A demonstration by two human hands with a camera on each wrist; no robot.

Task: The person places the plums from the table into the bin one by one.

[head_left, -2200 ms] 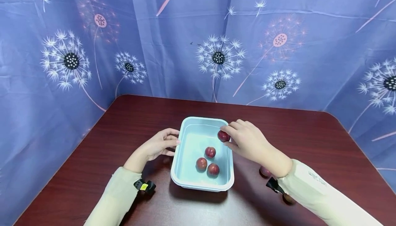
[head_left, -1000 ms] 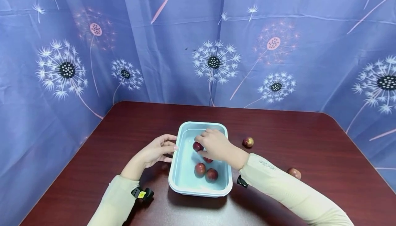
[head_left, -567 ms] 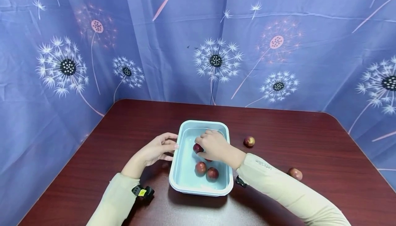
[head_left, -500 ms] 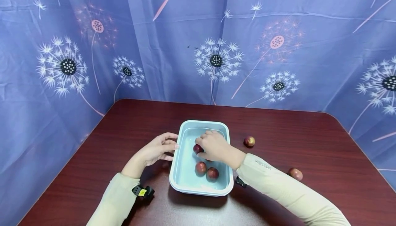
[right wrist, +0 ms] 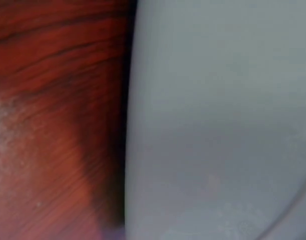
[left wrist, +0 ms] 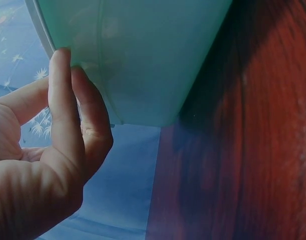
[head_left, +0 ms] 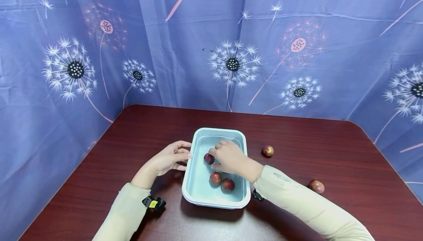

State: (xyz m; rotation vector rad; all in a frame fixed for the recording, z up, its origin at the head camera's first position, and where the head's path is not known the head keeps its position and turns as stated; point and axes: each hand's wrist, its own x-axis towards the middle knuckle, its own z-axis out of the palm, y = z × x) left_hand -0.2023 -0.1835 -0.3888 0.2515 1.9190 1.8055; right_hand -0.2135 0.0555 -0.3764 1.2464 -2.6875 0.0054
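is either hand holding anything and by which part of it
The right hand is at the right side of a red fruit; whether its fingers grip it cannot be told. The left hand touches the tub at its left rim.

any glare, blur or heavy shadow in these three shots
Head view: reasonably clear, with pale glare along the near edge of the table and dark shadow just below the tub; left wrist view: dim, left hand partly shaded; right wrist view: badly blurred, tub filling most of it.
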